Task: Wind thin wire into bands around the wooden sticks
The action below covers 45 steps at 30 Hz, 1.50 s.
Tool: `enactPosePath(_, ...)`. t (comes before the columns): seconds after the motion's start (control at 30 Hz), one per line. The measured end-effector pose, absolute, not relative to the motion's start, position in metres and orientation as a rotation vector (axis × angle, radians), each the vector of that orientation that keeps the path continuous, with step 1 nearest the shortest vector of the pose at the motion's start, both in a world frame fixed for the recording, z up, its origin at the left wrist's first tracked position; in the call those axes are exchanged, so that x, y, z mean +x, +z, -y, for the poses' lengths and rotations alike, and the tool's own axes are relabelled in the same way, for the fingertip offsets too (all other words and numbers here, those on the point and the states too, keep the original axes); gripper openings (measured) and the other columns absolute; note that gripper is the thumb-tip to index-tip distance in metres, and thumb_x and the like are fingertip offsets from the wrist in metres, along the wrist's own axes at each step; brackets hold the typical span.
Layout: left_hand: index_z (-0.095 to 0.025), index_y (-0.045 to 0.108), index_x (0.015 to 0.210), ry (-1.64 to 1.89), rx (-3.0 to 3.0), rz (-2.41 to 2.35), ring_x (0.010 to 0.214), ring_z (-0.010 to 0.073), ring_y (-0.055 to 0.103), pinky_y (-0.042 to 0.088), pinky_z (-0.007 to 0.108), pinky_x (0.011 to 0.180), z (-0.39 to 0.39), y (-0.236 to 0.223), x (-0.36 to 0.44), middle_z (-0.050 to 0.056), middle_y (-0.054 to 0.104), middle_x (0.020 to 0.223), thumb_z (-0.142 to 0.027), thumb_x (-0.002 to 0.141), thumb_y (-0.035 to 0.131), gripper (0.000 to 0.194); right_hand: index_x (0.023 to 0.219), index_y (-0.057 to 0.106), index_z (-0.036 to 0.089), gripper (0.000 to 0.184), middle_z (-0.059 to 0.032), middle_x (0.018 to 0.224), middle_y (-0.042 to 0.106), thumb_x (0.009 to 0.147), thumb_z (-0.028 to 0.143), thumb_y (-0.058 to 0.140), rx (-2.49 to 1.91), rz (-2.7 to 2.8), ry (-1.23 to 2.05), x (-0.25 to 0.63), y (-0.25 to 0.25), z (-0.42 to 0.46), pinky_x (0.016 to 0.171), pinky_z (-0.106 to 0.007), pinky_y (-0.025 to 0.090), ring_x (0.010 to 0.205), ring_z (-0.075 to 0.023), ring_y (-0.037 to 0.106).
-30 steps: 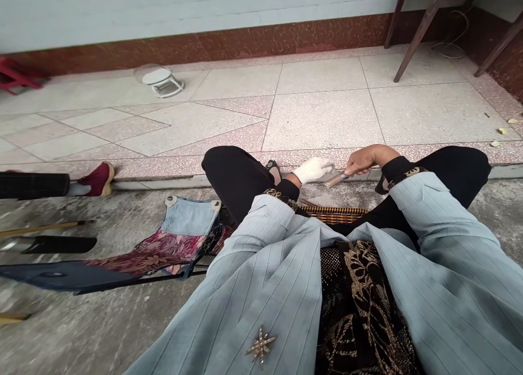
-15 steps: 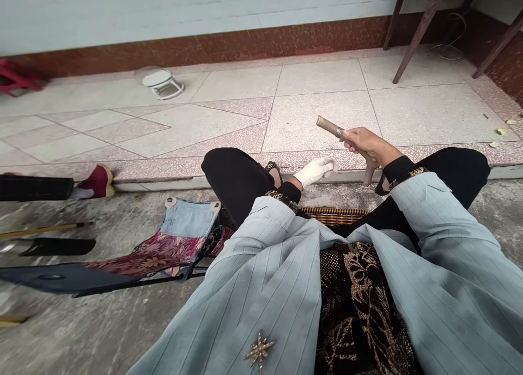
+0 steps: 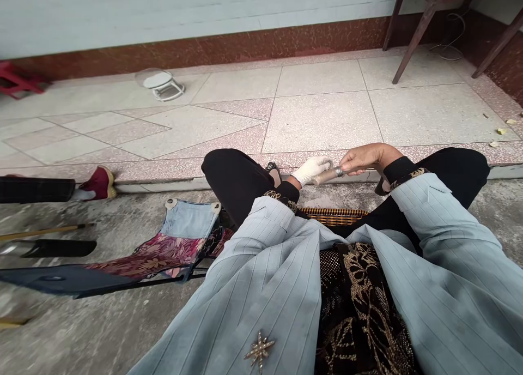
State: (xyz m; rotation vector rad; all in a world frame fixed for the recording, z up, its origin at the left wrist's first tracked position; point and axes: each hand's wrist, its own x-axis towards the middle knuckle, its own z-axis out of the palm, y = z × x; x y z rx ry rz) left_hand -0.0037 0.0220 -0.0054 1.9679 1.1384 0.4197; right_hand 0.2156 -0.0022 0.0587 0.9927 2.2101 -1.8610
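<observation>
In front of my knees, my right hand (image 3: pixel 364 158) is closed around a wooden-handled tool (image 3: pixel 329 175) with a shiny metal band. Its pale brown butt end points left and slightly down; the rest is hidden behind my fingers. Just to its left is my left hand (image 3: pixel 312 170), in a white knitted glove. The gloved fingers are curled, and whatever they hold, if anything, cannot be made out. The tool's butt end overlaps the glove in view; whether they touch is unclear. A woven basket (image 3: pixel 333 217) shows its rim between my legs, below both hands.
Ahead runs a low tiled step (image 3: pixel 327 119) up to the wall. On the left are a folding fabric chair (image 3: pixel 175 247), another person's red shoe (image 3: pixel 100 183) and a long-handled tool (image 3: pixel 44 231). A small white stool (image 3: pixel 165 86) and wooden table legs (image 3: pixel 417 42) stand farther back.
My right hand has swung the tool down, so its butt end dropped from above the step to beside the glove. My left hand has barely moved.
</observation>
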Motion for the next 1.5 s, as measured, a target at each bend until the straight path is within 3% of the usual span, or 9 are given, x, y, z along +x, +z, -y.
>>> enactPosePath(0.2, -0.021, 0.065, 0.079, 0.346, 2.009, -1.100, 0.073, 0.0170, 0.055, 0.043, 0.029, 0.073, -0.018, 0.003, -0.006, 0.003, 0.063, 0.066, -0.021, 0.084, 0.054, 0.012, 0.066, 0.052, 0.017, 0.050, 0.0018, 0.058, 0.049, 0.088, 0.061, 0.057, 1.187, -1.978, -1.366, 0.209, 0.040, -0.001, 0.057, -0.028, 0.037, 0.051, -0.0106, 0.042)
enactPosePath(0.4, -0.019, 0.063, 0.085, 0.395, 1.774, -0.890, 0.057, 0.0107, 0.047, 0.038, 0.024, 0.058, -0.011, -0.005, -0.003, 0.000, 0.055, 0.060, -0.028, 0.091, 0.051, 0.016, 0.063, 0.056, 0.017, 0.044, -0.0078, 0.063, 0.056, 0.089, 0.052, 0.062, 1.717, -2.020, -0.796, 0.206, 0.046, -0.008, 0.059, -0.033, 0.036, 0.058, -0.0175, 0.051)
enactPosePath(0.5, -0.019, 0.058, 0.086, 0.362, 1.673, -0.792, 0.047, 0.0083, 0.038, 0.033, 0.022, 0.048, -0.009, -0.013, 0.001, -0.004, 0.045, 0.056, -0.033, 0.094, 0.045, 0.021, 0.071, 0.057, 0.016, 0.042, -0.0096, 0.068, 0.058, 0.090, 0.053, 0.060, 1.981, -2.048, -0.906, 0.211, 0.047, -0.015, 0.057, -0.032, 0.038, 0.058, -0.0168, 0.052)
enactPosePath(0.67, -0.018, 0.056, 0.089, 0.335, 1.555, -0.668, 0.048, 0.0069, 0.038, 0.033, 0.018, 0.044, -0.011, -0.022, 0.000, -0.005, 0.043, 0.058, -0.036, 0.093, 0.048, 0.021, 0.082, 0.055, 0.016, 0.041, -0.0042, 0.067, 0.053, 0.096, 0.055, 0.050, 2.182, -2.279, -1.528, 0.218, 0.051, -0.016, 0.052, -0.027, 0.037, 0.054, -0.0112, 0.044)
enactPosePath(0.8, -0.018, 0.057, 0.086, 0.380, 1.559, -0.657, 0.045, 0.0072, 0.034, 0.029, 0.019, 0.041, -0.019, -0.031, -0.002, -0.005, 0.040, 0.055, -0.038, 0.092, 0.050, 0.022, 0.094, 0.056, 0.016, 0.036, -0.0007, 0.066, 0.051, 0.099, 0.050, 0.047, 1.968, -2.319, -2.158, 0.214, 0.061, -0.005, 0.048, -0.023, 0.037, 0.053, -0.0094, 0.042)
enactPosePath(0.93, -0.017, 0.057, 0.085, 0.383, 1.617, -0.662, 0.045, 0.0070, 0.032, 0.026, 0.020, 0.040, -0.025, -0.036, -0.002, -0.005, 0.041, 0.055, -0.039, 0.090, 0.051, 0.023, 0.090, 0.058, 0.015, 0.032, 0.0001, 0.067, 0.052, 0.098, 0.045, 0.054, 1.655, -2.320, -2.420, 0.212, 0.065, 0.001, 0.046, -0.019, 0.037, 0.053, -0.0071, 0.043)
enactPosePath(1.17, -0.016, 0.059, 0.081, 0.390, 1.753, -0.782, 0.048, 0.0079, 0.038, 0.028, 0.021, 0.047, -0.027, -0.034, -0.003, -0.004, 0.044, 0.054, -0.024, 0.089, 0.046, 0.017, 0.085, 0.061, 0.014, 0.040, 0.0016, 0.065, 0.052, 0.093, 0.053, 0.059, 1.379, -2.444, -2.318, 0.217, 0.065, 0.002, 0.049, -0.020, 0.037, 0.051, -0.0061, 0.044)
enactPosePath(1.4, -0.016, 0.056, 0.073, 0.574, 1.782, -0.981, 0.061, 0.0094, 0.049, 0.040, 0.022, 0.060, -0.042, -0.031, -0.006, 0.000, 0.058, 0.068, -0.021, 0.086, 0.052, 0.015, 0.072, 0.056, 0.016, 0.051, 0.0024, 0.062, 0.050, 0.086, 0.065, 0.059, 1.057, -2.344, -1.887, 0.220, 0.061, -0.001, 0.053, -0.024, 0.035, 0.053, -0.0082, 0.043)
enactPosePath(1.5, -0.015, 0.058, 0.080, 0.577, 1.804, -0.995, 0.055, 0.0084, 0.045, 0.035, 0.021, 0.054, -0.043, -0.025, -0.010, -0.003, 0.051, 0.062, -0.022, 0.090, 0.047, 0.016, 0.073, 0.057, 0.016, 0.050, 0.0012, 0.061, 0.052, 0.087, 0.064, 0.059, 1.136, -2.218, -1.646, 0.214, 0.050, -0.003, 0.055, -0.026, 0.036, 0.054, -0.0102, 0.045)
